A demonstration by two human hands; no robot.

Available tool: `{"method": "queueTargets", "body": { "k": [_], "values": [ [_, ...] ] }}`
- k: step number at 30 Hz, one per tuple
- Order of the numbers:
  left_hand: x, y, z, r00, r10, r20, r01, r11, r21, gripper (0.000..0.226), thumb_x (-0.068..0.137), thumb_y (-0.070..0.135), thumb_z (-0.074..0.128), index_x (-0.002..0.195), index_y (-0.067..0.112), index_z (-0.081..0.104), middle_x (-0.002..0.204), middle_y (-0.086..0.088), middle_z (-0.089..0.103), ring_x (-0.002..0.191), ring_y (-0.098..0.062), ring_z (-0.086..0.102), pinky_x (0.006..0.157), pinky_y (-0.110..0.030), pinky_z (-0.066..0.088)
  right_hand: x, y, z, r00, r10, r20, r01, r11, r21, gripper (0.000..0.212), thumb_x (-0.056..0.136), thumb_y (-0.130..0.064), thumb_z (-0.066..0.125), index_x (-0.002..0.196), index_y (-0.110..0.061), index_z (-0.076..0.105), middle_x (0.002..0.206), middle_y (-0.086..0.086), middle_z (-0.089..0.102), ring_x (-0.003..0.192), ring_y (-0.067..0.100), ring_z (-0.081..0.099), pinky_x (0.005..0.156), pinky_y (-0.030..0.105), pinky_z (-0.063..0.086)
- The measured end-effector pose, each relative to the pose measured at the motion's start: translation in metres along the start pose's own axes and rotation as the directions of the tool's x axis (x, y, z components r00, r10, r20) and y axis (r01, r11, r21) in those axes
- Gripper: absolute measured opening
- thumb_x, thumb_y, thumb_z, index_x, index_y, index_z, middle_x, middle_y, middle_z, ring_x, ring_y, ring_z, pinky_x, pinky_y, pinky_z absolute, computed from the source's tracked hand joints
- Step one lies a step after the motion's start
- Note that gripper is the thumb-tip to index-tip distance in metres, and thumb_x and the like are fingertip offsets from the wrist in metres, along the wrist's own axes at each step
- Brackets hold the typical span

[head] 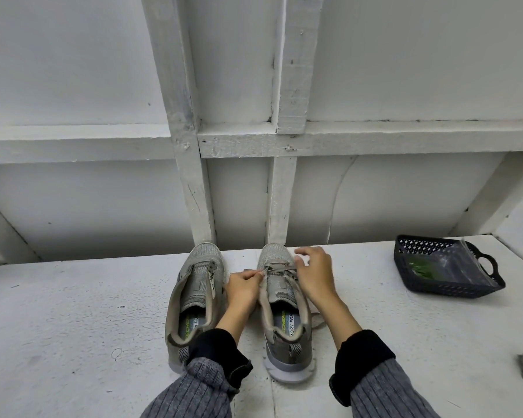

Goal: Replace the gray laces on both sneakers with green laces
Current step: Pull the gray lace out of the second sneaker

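On the scuffed white painted tabletop in front of me, two gray sneakers stand side by side, heels toward me, toes pointing at the white timber-framed wall. My left hand pinches the gray lace low on the right sneaker; my right hand hovers over it, fingers loosely curled and, as far as I can see, holding nothing, and the left sneaker is unlaced. Far right, a dark plastic basket holds a clear bag with something green, hard to make out.

Two gray sneakers stand side by side; right one's gray lace remains.
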State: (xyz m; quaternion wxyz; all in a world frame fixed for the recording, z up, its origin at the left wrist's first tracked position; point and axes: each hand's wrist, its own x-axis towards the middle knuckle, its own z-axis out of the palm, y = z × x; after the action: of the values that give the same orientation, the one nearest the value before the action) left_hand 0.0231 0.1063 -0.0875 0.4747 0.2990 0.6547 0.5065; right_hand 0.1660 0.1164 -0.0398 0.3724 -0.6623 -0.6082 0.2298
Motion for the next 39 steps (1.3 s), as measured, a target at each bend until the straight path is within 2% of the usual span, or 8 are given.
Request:
{"method": "queueTargets", "body": {
  "k": [5, 11, 16, 22, 27, 30, 35, 39],
  "values": [
    [-0.004, 0.003, -0.002, 1.000, 0.025, -0.002, -0.025, 0.999, 0.028, 0.013, 0.085, 0.005, 0.068, 0.079, 0.013, 0.076, 0.089, -0.010, 0.074, 0.088, -0.020, 0.066, 0.093, -0.039, 0.053, 0.006, -0.007, 0.019, 0.942, -0.009, 0.334, 0.092, 0.968, -0.235, 0.021, 0.092, -0.020, 0.057, 0.109, -0.020, 0.068, 0.112, 0.006, 0.066, 0.112, 0.023, 0.056, 0.091, 0.031, 0.044],
    [-0.003, 0.003, -0.001, 1.000, 0.018, 0.002, -0.018, 0.999, 0.034, 0.015, 0.085, 0.004, 0.068, 0.077, 0.014, 0.077, 0.088, -0.010, 0.074, 0.087, -0.020, 0.066, 0.091, -0.035, 0.051, 0.006, -0.010, 0.024, 0.949, -0.001, 0.316, 0.110, 0.938, -0.328, 0.011, 0.090, -0.018, 0.056, 0.088, -0.019, 0.067, 0.104, 0.014, 0.063, 0.103, 0.031, 0.054, 0.086, 0.035, 0.048],
    [-0.003, 0.003, -0.003, 0.999, 0.028, -0.034, -0.025, 0.997, 0.077, 0.014, 0.086, 0.012, 0.069, 0.096, 0.005, 0.077, 0.095, -0.009, 0.074, 0.089, -0.014, 0.063, 0.080, -0.021, 0.045, 0.004, -0.010, 0.016, 0.981, 0.108, 0.162, -0.150, 0.952, 0.268, 0.023, 0.091, -0.011, 0.060, 0.072, -0.024, 0.060, 0.083, 0.000, 0.066, 0.092, 0.023, 0.059, 0.085, 0.038, 0.051],
    [-0.003, 0.005, -0.001, 0.999, 0.006, -0.038, -0.001, 0.994, 0.112, 0.011, 0.086, 0.013, 0.069, 0.092, 0.010, 0.078, 0.098, -0.009, 0.075, 0.100, -0.021, 0.067, 0.091, -0.029, 0.051, 0.006, -0.032, -0.026, 0.975, 0.220, 0.030, -0.130, 0.457, 0.880, 0.018, 0.099, -0.004, 0.046, 0.083, -0.010, 0.054, 0.078, 0.008, 0.062, 0.069, 0.017, 0.059, 0.071, 0.028, 0.052],
    [-0.004, 0.007, -0.003, 0.999, 0.017, -0.052, -0.008, 0.986, 0.168, 0.016, 0.088, 0.016, 0.067, 0.098, 0.009, 0.076, 0.100, -0.006, 0.073, 0.099, -0.018, 0.064, 0.082, -0.022, 0.045, 0.009, -0.026, -0.040, 0.953, 0.188, -0.237, 0.000, 0.783, 0.622, 0.018, 0.095, -0.012, 0.055, 0.080, -0.020, 0.057, 0.069, -0.001, 0.056, 0.066, 0.013, 0.051, 0.063, 0.023, 0.042],
    [-0.005, 0.007, -0.002, 0.999, 0.011, -0.050, -0.002, 0.986, 0.169, 0.015, 0.088, 0.017, 0.067, 0.097, 0.011, 0.077, 0.100, -0.007, 0.074, 0.100, -0.020, 0.065, 0.083, -0.025, 0.047, 0.002, -0.009, -0.034, 0.979, 0.137, -0.151, -0.105, 0.974, 0.203, 0.013, 0.094, -0.019, 0.054, 0.082, -0.021, 0.058, 0.077, -0.006, 0.060, 0.082, 0.021, 0.055, 0.077, 0.032, 0.039],
    [-0.005, 0.007, -0.003, 0.999, 0.012, -0.046, -0.003, 0.983, 0.182, 0.017, 0.088, 0.019, 0.067, 0.100, 0.011, 0.076, 0.102, -0.006, 0.074, 0.095, -0.015, 0.063, 0.077, -0.019, 0.041, -0.009, 0.018, -0.016, 0.948, 0.290, 0.135, -0.257, 0.942, -0.218, 0.016, 0.094, -0.036, 0.052, 0.095, -0.021, 0.058, 0.102, -0.001, 0.062, 0.108, 0.025, 0.051, 0.086, 0.039, 0.028],
    [-0.005, 0.007, -0.004, 0.999, 0.014, -0.046, -0.005, 0.982, 0.186, 0.016, 0.088, 0.018, 0.068, 0.099, 0.010, 0.076, 0.101, -0.007, 0.074, 0.097, -0.015, 0.064, 0.078, -0.018, 0.041, -0.006, 0.004, -0.010, 0.986, 0.129, 0.105, -0.105, 0.973, -0.206, 0.022, 0.094, -0.035, 0.053, 0.108, -0.018, 0.052, 0.119, 0.001, 0.053, 0.118, 0.026, 0.043, 0.094, 0.042, 0.031]
  ]
}}
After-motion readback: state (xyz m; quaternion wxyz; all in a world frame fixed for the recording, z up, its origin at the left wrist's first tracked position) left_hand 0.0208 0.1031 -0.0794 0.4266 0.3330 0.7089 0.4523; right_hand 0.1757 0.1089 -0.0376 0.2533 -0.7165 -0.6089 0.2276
